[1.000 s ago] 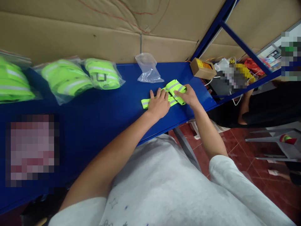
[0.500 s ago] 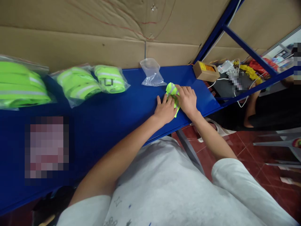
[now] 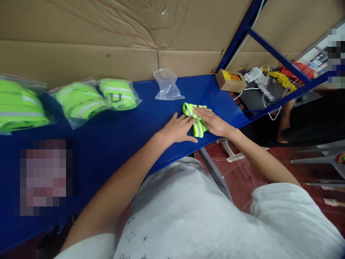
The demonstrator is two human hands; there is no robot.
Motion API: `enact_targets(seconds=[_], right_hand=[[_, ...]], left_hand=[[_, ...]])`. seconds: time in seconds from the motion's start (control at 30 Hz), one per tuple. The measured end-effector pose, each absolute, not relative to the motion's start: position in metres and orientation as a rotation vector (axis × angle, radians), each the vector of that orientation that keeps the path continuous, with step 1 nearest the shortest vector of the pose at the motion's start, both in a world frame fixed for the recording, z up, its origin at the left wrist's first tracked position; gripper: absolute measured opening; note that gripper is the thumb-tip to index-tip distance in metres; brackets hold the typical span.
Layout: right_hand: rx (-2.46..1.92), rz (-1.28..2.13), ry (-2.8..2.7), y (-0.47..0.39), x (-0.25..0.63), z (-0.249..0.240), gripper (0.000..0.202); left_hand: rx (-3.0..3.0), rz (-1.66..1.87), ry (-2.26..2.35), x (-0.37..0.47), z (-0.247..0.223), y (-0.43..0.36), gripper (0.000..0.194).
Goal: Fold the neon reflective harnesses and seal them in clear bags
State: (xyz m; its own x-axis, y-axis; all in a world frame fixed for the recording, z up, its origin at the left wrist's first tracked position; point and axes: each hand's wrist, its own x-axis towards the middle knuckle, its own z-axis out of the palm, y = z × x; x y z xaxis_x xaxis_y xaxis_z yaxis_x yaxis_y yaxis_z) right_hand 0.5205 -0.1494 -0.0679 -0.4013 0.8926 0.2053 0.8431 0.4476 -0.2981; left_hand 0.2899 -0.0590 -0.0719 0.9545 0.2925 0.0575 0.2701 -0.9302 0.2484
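A neon yellow-green reflective strap (image 3: 198,130) with silver stripes lies folded in loops on the blue table (image 3: 145,133). Flat across its upper part rests my right hand (image 3: 215,121), fingers stretched out and together. My left hand (image 3: 177,128) is at the strap's left side, fingers extended and thumb spread below. Its fingertips reach the loops; whether they press on them I cannot tell. My right hand covers part of the strap. Behind it stands a crumpled clear plastic bag (image 3: 168,86) with no strap in it.
Along the back left lie bagged neon straps: a large one (image 3: 20,106), a middle one (image 3: 81,100) and a small one (image 3: 118,94). A cardboard box (image 3: 230,80) sits at the far right corner beside a blue metal frame (image 3: 279,54). Another person's arm (image 3: 285,122) is beyond it.
My right hand has flattened over the strap, and my left hand has opened and shifted left. The strap now lies sideways with loops showing. The view has swung slightly.
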Motion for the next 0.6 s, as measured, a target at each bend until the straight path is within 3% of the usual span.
enact_targets(seconds=[0.23, 0.3, 0.43, 0.6], right_hand=[[-1.278, 0.465, -2.446, -0.150, 0.535, -0.057, 0.075], [-1.262, 0.453, -2.465, -0.149, 0.536, -0.059, 0.077], [-1.225, 0.442, -2.453, -0.149, 0.538, -0.065, 0.081], [-1.179, 0.535, -2.421, -0.147, 0.541, -0.064, 0.087]], left_hand=[[3.180, 0.429, 0.126, 0.294, -0.071, -0.080, 0.037], [3.205, 0.534, 0.004, 0.295, -0.067, -0.079, 0.033], [3.203, 0.663, -0.018, 0.292, -0.064, -0.062, 0.051], [3.249, 0.677, -0.100, 0.291, -0.076, -0.047, 0.028]])
